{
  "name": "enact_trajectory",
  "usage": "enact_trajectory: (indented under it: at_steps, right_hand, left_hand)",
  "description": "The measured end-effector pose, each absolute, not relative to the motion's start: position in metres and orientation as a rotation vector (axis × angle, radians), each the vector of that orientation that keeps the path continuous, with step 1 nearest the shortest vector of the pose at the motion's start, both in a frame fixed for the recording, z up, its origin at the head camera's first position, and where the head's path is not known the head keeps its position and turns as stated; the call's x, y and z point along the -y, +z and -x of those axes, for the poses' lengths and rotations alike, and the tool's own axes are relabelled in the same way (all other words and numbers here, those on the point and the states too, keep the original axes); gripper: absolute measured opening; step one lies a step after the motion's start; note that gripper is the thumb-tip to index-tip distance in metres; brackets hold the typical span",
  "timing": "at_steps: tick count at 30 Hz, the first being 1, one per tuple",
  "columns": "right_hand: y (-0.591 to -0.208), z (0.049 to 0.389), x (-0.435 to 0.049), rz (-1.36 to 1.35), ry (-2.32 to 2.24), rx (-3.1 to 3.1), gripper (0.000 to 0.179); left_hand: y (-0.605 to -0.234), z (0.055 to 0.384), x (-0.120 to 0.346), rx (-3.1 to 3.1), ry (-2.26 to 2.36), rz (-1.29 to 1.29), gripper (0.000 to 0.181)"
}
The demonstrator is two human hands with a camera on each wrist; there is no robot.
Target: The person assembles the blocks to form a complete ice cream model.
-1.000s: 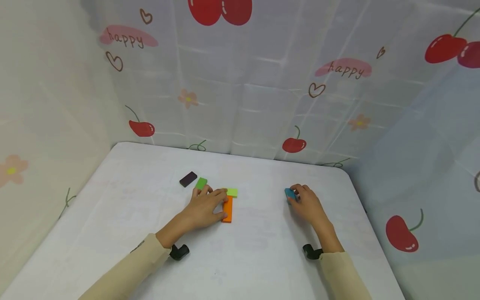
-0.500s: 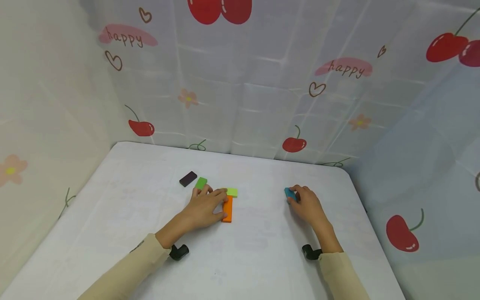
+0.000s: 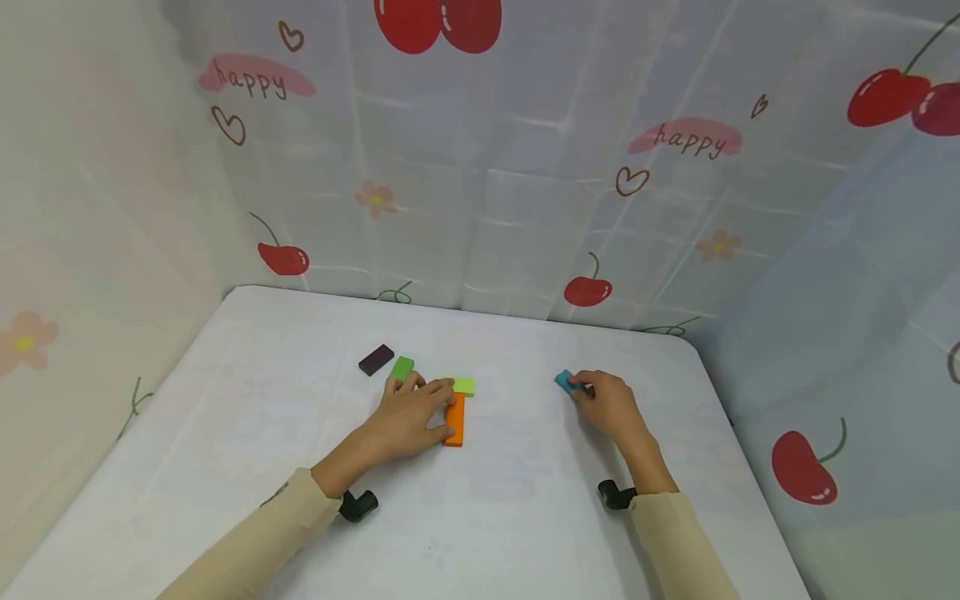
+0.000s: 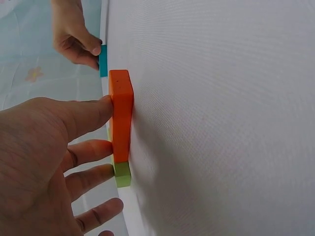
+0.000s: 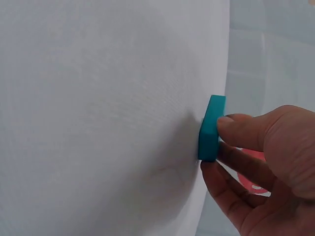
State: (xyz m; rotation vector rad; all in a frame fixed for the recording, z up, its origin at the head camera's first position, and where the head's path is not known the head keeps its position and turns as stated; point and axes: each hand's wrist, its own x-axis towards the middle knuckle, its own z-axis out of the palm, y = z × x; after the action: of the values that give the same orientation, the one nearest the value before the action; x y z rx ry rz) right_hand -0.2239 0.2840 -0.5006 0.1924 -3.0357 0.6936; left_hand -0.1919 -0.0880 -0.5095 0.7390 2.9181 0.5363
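My left hand (image 3: 403, 423) rests its thumb and fingertips on a flat orange block (image 3: 457, 421), which lies lengthwise on the white table. A lime-green block (image 3: 466, 386) sits crosswise against the orange block's far end, partly hidden by the fingers. In the left wrist view those fingers are nearly straight, touching the face of the orange block (image 4: 121, 118). Farther right, my right hand (image 3: 611, 407) pinches a small blue block (image 3: 564, 381) between thumb and fingers. The right wrist view shows this blue block (image 5: 210, 130) tilted close to the table surface.
Just beyond the left fingers lies a green block (image 3: 402, 367), with a dark block (image 3: 377, 359) beside it to the left. A black wrist-camera mount (image 3: 359, 506) hangs by the left sleeve, and another mount (image 3: 617, 496) by the right. Printed curtains stand behind the table (image 3: 510, 517).
My right hand has shifted slightly left with the blue block, which has turned to a more slanted angle. The left hand and the other blocks stay in place.
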Motion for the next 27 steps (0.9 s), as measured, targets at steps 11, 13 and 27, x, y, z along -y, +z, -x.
enact_trajectory:
  at_steps: [11,13,27]
  right_hand:
    - [-0.500,0.225,-0.280,-0.178,0.713,3.001,0.028]
    - [-0.501,0.226,-0.280,-0.201,0.687,2.992,0.028]
    - [-0.506,0.246,-0.252,-0.266,0.806,2.982,0.029]
  left_hand:
    - [-0.509,0.191,0.089,-2.924,0.543,-0.751,0.041]
    - [-0.509,0.191,0.090,-2.920,0.549,-0.753,0.041]
    - [-0.509,0.191,0.090,-2.914,0.552,-0.753,0.040]
